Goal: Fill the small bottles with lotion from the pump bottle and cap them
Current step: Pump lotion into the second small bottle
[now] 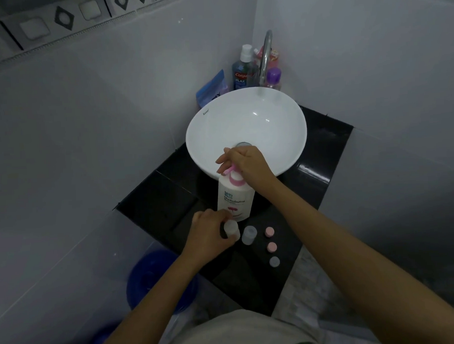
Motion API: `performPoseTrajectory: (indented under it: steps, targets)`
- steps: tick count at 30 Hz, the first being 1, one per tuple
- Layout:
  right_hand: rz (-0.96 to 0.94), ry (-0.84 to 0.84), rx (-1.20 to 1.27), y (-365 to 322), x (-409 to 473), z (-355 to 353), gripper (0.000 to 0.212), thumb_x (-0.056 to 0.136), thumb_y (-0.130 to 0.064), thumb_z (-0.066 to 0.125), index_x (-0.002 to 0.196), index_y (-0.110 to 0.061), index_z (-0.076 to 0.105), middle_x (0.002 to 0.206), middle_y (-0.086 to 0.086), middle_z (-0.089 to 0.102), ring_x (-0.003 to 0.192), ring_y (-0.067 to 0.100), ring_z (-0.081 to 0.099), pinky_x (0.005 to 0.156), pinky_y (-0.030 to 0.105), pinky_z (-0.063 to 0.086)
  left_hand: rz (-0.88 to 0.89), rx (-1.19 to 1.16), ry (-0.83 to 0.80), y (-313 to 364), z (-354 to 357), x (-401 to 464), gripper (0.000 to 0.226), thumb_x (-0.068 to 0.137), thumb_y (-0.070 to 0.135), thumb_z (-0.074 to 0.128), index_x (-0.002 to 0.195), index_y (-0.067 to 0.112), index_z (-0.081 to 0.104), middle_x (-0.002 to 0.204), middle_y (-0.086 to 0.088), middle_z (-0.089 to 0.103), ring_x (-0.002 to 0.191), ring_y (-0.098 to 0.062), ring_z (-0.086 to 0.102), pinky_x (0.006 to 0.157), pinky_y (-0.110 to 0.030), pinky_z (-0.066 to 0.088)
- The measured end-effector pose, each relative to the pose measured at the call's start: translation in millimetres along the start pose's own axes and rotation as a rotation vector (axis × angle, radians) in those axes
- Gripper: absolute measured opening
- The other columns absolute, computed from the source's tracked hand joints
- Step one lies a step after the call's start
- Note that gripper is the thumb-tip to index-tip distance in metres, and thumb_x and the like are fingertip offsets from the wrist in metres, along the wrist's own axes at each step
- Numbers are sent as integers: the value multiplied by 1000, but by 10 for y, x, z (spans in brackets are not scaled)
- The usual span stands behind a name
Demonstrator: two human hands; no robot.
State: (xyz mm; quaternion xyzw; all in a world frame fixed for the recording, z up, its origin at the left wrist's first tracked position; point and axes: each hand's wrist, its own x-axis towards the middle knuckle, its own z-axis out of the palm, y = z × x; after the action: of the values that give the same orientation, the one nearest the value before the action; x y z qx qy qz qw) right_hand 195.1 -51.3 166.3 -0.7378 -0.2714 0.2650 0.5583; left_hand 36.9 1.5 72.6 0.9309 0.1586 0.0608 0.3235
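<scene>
A white pump bottle (235, 197) with a pink pump head stands on the black counter (157, 201) in front of the basin. My right hand (246, 164) rests closed on top of the pump head. My left hand (210, 235) grips a small translucent bottle (232, 227) held at the foot of the pump bottle. A second small translucent bottle (249, 234) stands uncapped just to its right. Two pink caps (269, 232) (272, 247) and one grey cap (274, 261) lie loose on the counter in a row.
A white round basin (270, 112) fills the counter's back, with a chrome tap (265, 55) over it. A mouthwash bottle (242, 72), a purple-capped bottle (273, 77) and a blue packet (213, 90) crowd the corner. A blue bucket (152, 276) sits on the floor at left.
</scene>
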Motion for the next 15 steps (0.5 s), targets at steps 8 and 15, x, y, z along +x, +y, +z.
performPoseTrajectory:
  steps: [8,15]
  targets:
    - [-5,-2,2,-5,-8,3,36,97,-23,46,71,-18,70,68,12,70,63,13,65,84,34,52,13,263,-134,-74,144,49,21,77,35,62,96,27,57,91,6,61,98,-16,49,83,-30,29]
    - [-1,4,-13,-15,-20,8,35,97,-24,46,74,-16,71,70,13,71,63,12,66,84,32,52,57,325,-101,-96,193,46,48,78,45,62,122,28,56,120,8,62,112,-16,48,90,-31,26]
